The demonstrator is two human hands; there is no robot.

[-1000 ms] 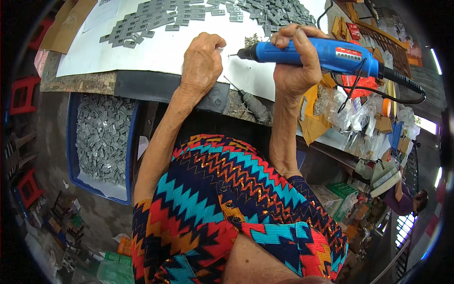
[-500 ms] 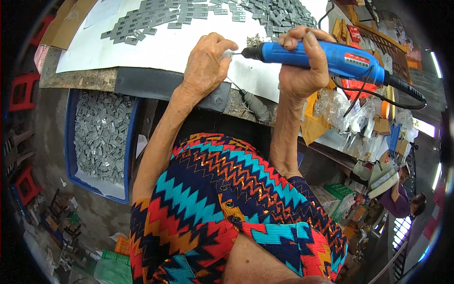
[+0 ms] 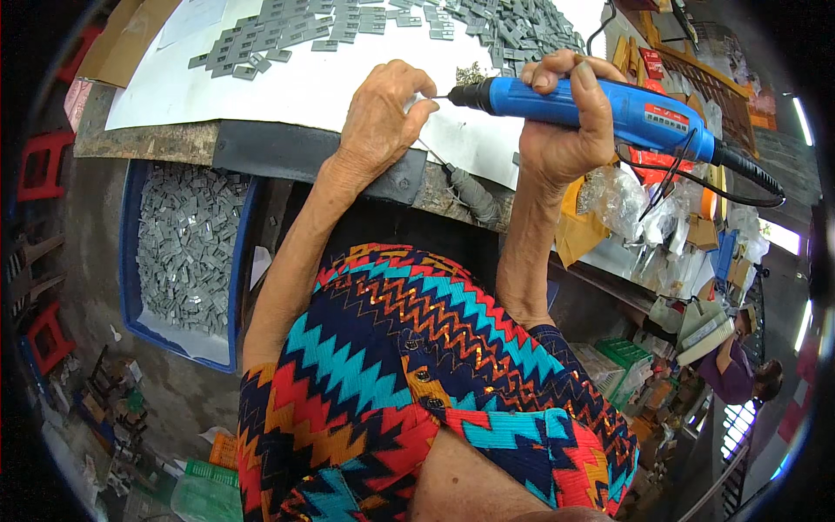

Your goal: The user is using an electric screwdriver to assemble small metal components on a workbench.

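Observation:
My right hand (image 3: 570, 122) is wrapped round a blue electric screwdriver (image 3: 600, 111), held level above the white work surface (image 3: 304, 96). Its thin bit points left and reaches the fingertips of my left hand (image 3: 383, 113). Those fingers are pinched together at the bit's tip; whatever is between them is mostly hidden, with only a pale bit showing. Behind the screwdriver's nose lies a small heap of tiny screws (image 3: 470, 73). Flat grey plastic pieces (image 3: 287, 33) are laid in rows at the far side, with a loose pile of grey pieces (image 3: 522, 35) to their right.
Below the table's left edge stands a blue bin (image 3: 129, 261) full of grey pieces. A hand tool with a wrapped handle (image 3: 474, 198) lies at the near edge. Plastic bags (image 3: 609, 200) and a black cord (image 3: 748, 187) are on the right. Another person (image 3: 735, 370) is farther right.
My right hand and the electric screwdriver have shifted slightly right and down, the body tilting a little. The fingers of my left hand have closed more tightly near the bit.

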